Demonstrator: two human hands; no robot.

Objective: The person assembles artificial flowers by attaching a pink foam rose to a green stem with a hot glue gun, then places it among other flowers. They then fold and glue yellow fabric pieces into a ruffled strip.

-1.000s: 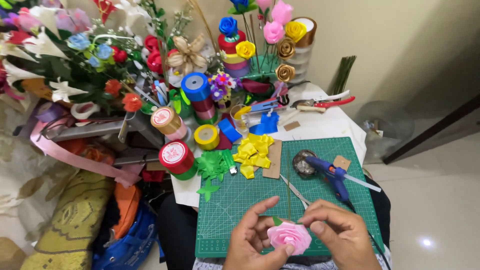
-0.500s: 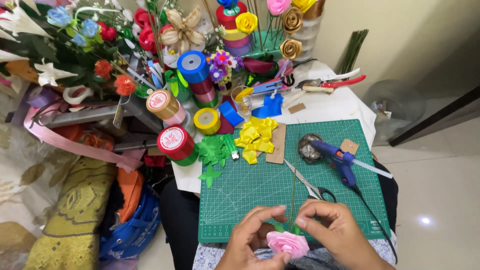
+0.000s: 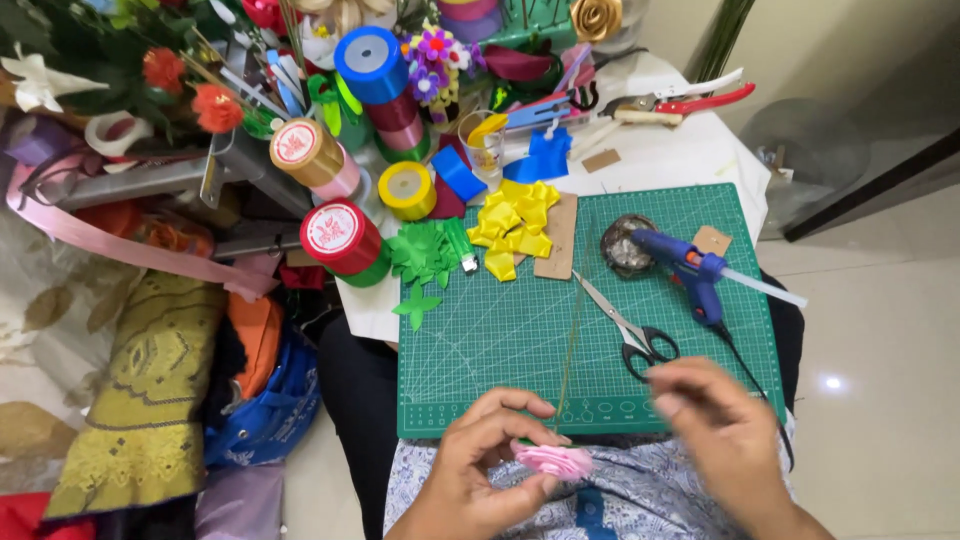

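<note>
— While my left hand (image 3: 480, 470) curls in front of me, what is it holding?

— I have the pink rose (image 3: 553, 460) pinched between thumb and fingertips, down at the near edge of the green mat (image 3: 480, 350), over my patterned lap. A thin green stem (image 3: 568, 340) runs up from it across the mat.

— And your right hand (image 3: 725, 440)?

— It floats just to the right of the rose, not touching it. It is blurred, so I cannot tell for sure whether my fingers are spread or pressed together; they look loosely bent and I see nothing in them.

— What lies closest to that hand?

— My scissors (image 3: 625, 330), lying on the mat just above it, handles toward me. Beyond them the blue glue gun (image 3: 690, 270) rests with its stick pointing right, beside a small dark dish (image 3: 622, 245).

— And further up the mat?

— Yellow petals (image 3: 512, 225) heaped by a strip of cardboard (image 3: 557, 235), green leaves (image 3: 425, 255) at the mat's left corner. Past those stand ribbon spools: red (image 3: 340, 238), yellow (image 3: 406, 190), gold (image 3: 305, 155) and blue (image 3: 372, 65). Red-handled pliers (image 3: 690, 100) lie on the white table at the far right.
</note>
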